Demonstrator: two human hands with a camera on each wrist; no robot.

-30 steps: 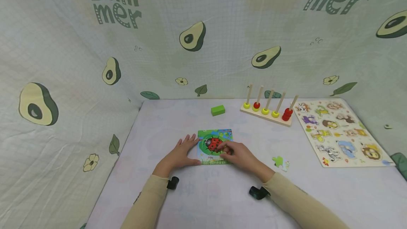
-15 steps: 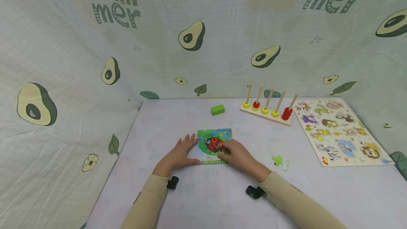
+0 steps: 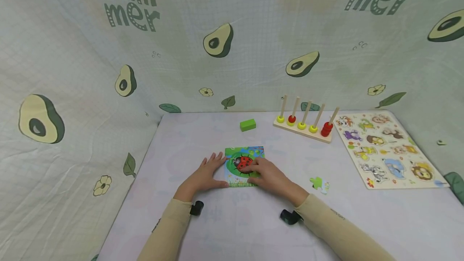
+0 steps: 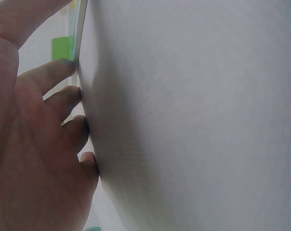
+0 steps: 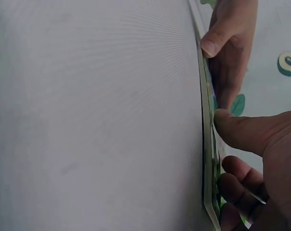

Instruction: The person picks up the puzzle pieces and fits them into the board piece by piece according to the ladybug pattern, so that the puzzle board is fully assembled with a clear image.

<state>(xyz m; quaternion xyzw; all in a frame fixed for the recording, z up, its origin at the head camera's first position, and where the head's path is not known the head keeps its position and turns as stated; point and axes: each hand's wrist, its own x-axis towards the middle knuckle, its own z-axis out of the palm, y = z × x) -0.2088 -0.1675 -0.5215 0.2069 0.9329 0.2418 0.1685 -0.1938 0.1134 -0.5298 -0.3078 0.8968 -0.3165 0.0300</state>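
Observation:
A square ladybug jigsaw puzzle [image 3: 237, 181] lies on the table between the two hands. My left hand [image 3: 204, 175] rests at its left side with fingers spread, index fingertip and thumb right at the edge. In the left wrist view, the other fingertips of that hand [image 4: 44, 134] touch the tabletop. My right hand [image 3: 272, 178] lies over the puzzle's right part, hiding some of the picture. Seen from the right wrist, the thumb and bent fingers press down on the puzzle [image 5: 206, 159]. A loose green-and-white puzzle piece [image 3: 317, 183] lies to the right.
A green block [image 3: 248, 125] sits beyond the puzzle. Toward the back right stands a wooden peg counter [image 3: 301, 131] with red and yellow beads. Farther right lies an animal peg-style board [image 3: 393, 152]. A printed cloth wall [image 3: 253, 79] closes off the back.
My right hand has shifted slightly left over the puzzle, and its pinched fingers have spread flatter onto the picture. The left hand has stayed in place.

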